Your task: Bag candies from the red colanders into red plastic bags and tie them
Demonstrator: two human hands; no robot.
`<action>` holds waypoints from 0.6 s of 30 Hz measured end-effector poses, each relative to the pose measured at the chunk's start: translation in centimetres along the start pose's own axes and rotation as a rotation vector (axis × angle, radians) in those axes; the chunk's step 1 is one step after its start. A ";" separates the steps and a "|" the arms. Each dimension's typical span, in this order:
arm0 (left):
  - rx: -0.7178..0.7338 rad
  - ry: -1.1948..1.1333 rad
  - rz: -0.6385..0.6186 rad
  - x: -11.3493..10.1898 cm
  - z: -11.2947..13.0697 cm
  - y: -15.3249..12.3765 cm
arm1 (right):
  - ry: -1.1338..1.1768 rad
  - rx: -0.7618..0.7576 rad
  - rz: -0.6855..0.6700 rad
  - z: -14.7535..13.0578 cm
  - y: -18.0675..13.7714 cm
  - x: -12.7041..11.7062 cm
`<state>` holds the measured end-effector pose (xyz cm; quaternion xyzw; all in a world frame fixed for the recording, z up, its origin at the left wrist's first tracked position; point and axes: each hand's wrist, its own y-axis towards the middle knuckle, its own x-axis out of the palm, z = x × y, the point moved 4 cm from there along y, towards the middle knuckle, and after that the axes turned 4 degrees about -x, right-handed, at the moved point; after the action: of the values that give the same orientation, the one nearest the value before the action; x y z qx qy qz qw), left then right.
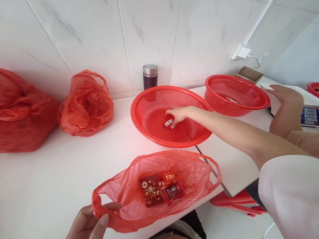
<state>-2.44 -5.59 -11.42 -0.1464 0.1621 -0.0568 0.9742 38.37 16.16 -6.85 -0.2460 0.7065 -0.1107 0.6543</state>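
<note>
My left hand pinches one handle of a red plastic bag, which lies spread open on the white table in front of me. In the bag are a dark red packet with pale flowers and lettering, a smaller red wrapped piece and an orange-red packet. My right hand reaches into a round red plastic basket behind the bag. Its thumb and fingers are apart around a small red packet with a white label on the basket's floor; the thumb seems to touch it.
Two more red bags, one large and full and one crumpled, stand at the left. A dark flask is by the tiled wall. Rightward are another red basket, a scale and a co-worker's arm.
</note>
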 end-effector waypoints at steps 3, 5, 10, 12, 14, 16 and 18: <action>-0.006 -0.016 -0.018 0.0 -0.3 0.2 | -0.006 -0.050 0.010 -0.5 0.4 0.1; -0.012 -0.036 -0.037 -0.1 -0.4 0.3 | 0.004 -0.080 0.003 -0.7 0.2 -0.1; -0.010 -0.049 -0.017 -0.1 -0.1 0.4 | 0.185 -0.194 0.115 -3.5 -4.3 -2.6; -0.012 -0.046 -0.012 0.3 0.4 0.4 | 0.414 -0.324 0.172 -6.2 -7.6 -3.6; -0.013 -0.067 0.004 0.8 1.2 0.2 | 0.617 -0.443 0.108 -9.4 -10.8 -3.3; -0.013 -0.117 0.028 1.3 2.1 -0.1 | 0.801 -0.514 -0.094 -12.3 -13.2 -1.6; -0.023 -0.185 0.036 1.7 2.9 -0.4 | 0.959 -0.500 -0.312 -14.4 -14.4 1.1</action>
<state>0.13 -5.45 -9.15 -0.1592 0.0748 -0.0236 0.9841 27.13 0.89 0.80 -0.4172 0.8848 -0.1349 0.1576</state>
